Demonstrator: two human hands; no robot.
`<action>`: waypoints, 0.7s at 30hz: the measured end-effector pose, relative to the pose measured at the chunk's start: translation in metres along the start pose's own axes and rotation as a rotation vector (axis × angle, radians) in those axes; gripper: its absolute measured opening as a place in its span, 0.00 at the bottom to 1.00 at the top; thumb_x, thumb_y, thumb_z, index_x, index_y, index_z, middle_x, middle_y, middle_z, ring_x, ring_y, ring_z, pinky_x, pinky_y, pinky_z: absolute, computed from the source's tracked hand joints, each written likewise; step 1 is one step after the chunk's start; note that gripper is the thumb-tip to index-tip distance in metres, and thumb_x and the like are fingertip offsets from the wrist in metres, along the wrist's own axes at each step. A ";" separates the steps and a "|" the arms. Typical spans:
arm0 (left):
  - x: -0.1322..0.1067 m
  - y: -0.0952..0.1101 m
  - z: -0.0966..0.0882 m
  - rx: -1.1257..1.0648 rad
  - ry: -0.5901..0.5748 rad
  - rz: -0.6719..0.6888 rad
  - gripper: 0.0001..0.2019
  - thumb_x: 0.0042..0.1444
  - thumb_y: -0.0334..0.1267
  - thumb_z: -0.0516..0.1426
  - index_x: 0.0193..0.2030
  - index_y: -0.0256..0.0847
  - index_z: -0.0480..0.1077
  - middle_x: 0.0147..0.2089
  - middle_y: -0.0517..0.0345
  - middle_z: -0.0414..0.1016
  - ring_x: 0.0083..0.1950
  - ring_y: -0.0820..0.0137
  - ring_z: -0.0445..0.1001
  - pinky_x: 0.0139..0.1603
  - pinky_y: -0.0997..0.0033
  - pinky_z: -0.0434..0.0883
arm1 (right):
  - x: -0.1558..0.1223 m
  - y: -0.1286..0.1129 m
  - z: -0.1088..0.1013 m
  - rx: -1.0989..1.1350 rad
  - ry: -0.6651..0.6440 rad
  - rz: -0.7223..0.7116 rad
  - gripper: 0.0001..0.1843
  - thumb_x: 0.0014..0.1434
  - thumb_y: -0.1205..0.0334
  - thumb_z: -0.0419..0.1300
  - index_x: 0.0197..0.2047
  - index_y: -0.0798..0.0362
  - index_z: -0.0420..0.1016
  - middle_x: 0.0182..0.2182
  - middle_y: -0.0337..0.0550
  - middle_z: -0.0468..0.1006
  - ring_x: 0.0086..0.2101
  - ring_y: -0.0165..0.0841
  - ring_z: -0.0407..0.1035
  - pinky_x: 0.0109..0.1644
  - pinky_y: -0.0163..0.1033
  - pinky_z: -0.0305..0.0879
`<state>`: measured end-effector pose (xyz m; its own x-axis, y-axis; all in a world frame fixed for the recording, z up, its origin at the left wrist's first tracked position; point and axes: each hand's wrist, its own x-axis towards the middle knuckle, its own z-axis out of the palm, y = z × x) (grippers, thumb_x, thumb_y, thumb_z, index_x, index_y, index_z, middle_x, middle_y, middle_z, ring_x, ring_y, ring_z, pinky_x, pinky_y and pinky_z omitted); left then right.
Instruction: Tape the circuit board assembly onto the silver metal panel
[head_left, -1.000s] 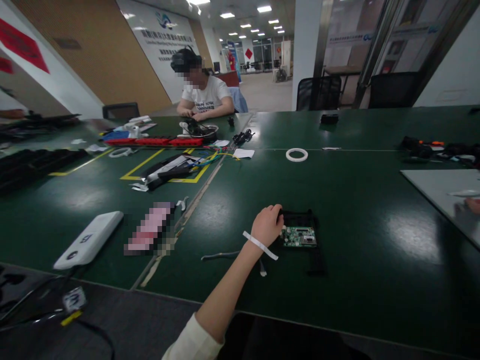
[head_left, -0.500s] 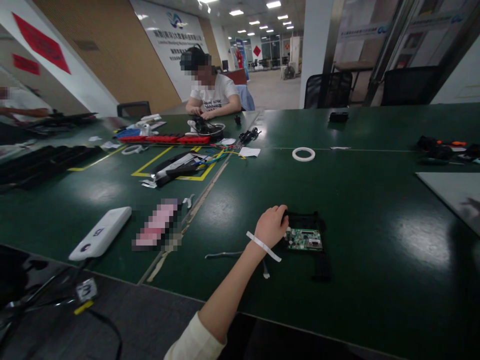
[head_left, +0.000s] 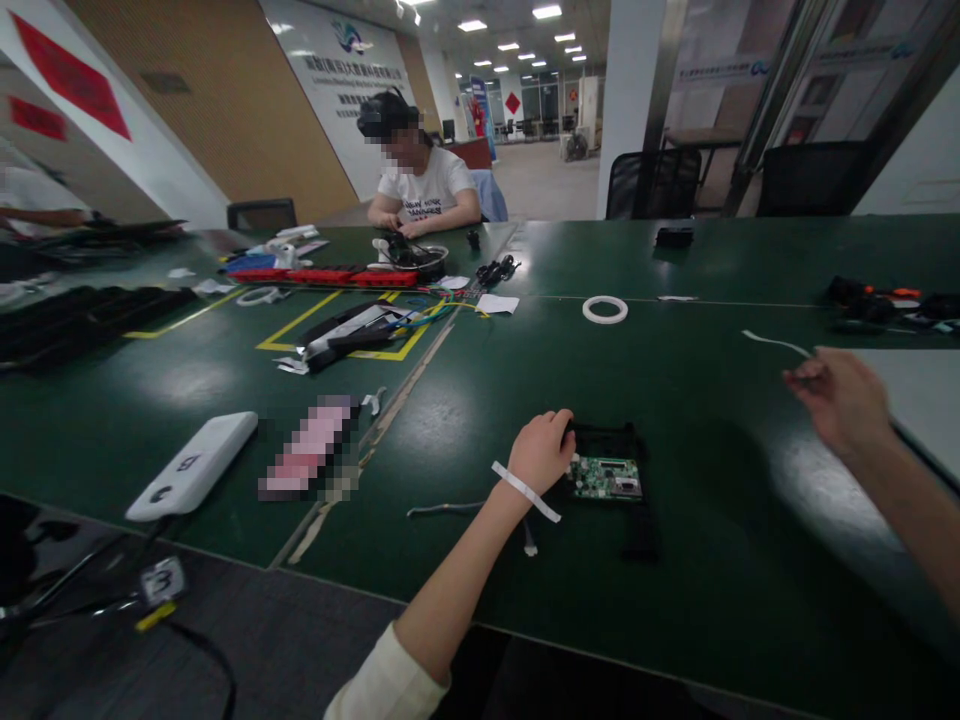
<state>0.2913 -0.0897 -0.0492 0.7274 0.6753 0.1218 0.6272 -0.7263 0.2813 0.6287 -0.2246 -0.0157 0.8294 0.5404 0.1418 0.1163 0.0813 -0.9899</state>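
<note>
My left hand has its fingers curled over the left side of a black plastic frame, which lies on the green table. Set in the frame is a green circuit board. My right hand is raised over the table to the right, its fingertips pinching a thin white strip that sticks out to the left. Partly hidden under my left wrist lies a thin grey cable. A white band circles that wrist.
A white tape roll lies beyond the frame. To the left are a phone and a white power bank. A pale board is at the right. Across the table sits a person, near red strips and cables.
My right hand has come into view from the right, with the white strip in its fingers. My left hand stays on the frame. The view has shifted slightly.
</note>
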 end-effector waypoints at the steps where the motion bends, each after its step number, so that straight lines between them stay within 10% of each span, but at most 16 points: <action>1: 0.000 0.000 0.000 0.002 0.003 0.003 0.11 0.61 0.34 0.48 0.50 0.40 0.64 0.41 0.53 0.71 0.43 0.66 0.71 0.43 0.67 0.68 | -0.016 0.000 0.023 0.052 -0.102 0.014 0.12 0.52 0.54 0.58 0.36 0.51 0.62 0.26 0.37 0.61 0.27 0.27 0.61 0.42 0.41 0.67; 9: -0.004 -0.002 0.000 -0.023 -0.013 0.086 0.09 0.61 0.31 0.47 0.43 0.39 0.66 0.43 0.52 0.71 0.46 0.66 0.69 0.50 0.66 0.66 | -0.158 -0.029 0.165 0.259 -0.852 -0.003 0.28 0.60 0.57 0.56 0.62 0.51 0.54 0.24 0.33 0.66 0.27 0.28 0.63 0.39 0.34 0.64; 21: 0.001 -0.006 0.004 -0.035 -0.060 0.055 0.14 0.58 0.33 0.50 0.51 0.37 0.63 0.38 0.54 0.71 0.40 0.66 0.72 0.41 0.67 0.69 | -0.180 -0.016 0.174 -0.483 -0.940 -0.150 0.31 0.63 0.54 0.56 0.65 0.51 0.51 0.25 0.39 0.73 0.24 0.32 0.69 0.25 0.32 0.62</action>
<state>0.2895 -0.0848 -0.0548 0.7764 0.6250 0.0811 0.5766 -0.7563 0.3091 0.3827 -0.1776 -0.0242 0.0580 0.9983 0.0049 0.5572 -0.0283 -0.8299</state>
